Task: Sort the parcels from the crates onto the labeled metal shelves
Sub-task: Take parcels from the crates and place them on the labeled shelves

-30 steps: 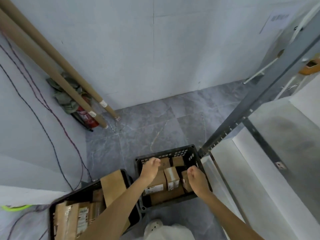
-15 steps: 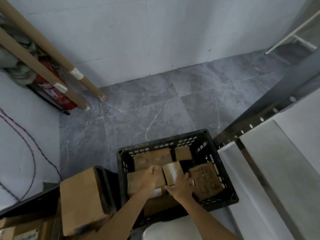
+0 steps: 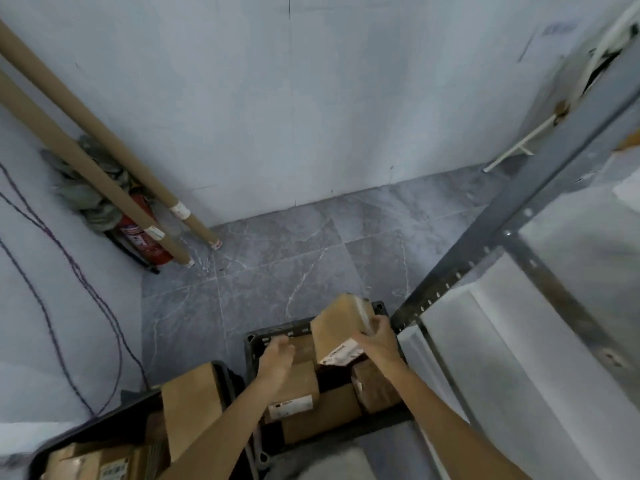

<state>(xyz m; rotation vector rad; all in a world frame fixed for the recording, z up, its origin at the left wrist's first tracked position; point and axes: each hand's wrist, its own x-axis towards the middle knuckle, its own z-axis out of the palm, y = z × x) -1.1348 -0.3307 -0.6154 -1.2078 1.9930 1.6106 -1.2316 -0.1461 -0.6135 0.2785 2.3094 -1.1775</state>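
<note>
A: Where is the parcel (image 3: 337, 323)?

B: In the right hand (image 3: 379, 341), held above the far right corner of the black crate (image 3: 254, 341), clear of the boxes packed below. The fingers (image 3: 372, 323) curl over its right edge, and the box spreads leftward from them. I cannot make out the thumb.

A: Why hold it by the edge?

B: My guess is that this leaves the white label (image 3: 341, 355) uncovered. The label sits at the low near end, just below and left of the fingers, and faces roughly up at the camera. That way it can be read against the shelf labels.

A: How does it lie?

B: Tilted. Its long axis runs from the label end, low and near the person, up and away to the far end, which points toward the back wall. A broad brown face is turned left and upward.

A: The other hand?

B: The left hand (image 3: 277, 356) hovers over the other parcels (image 3: 298, 379) in the same crate, just left of the held box. Its fingers are loose and slightly bent and grip nothing. I cannot tell whether they touch the box beneath. It is probably ready to steady the load or take the next one.

A: Where would it go?

B: The metal shelf (image 3: 485, 244) stands right of the gripping fingers, its upright just beyond the crate corner. A second crate (image 3: 104, 419) with more boxes lies well left of the idle fingers.
</note>
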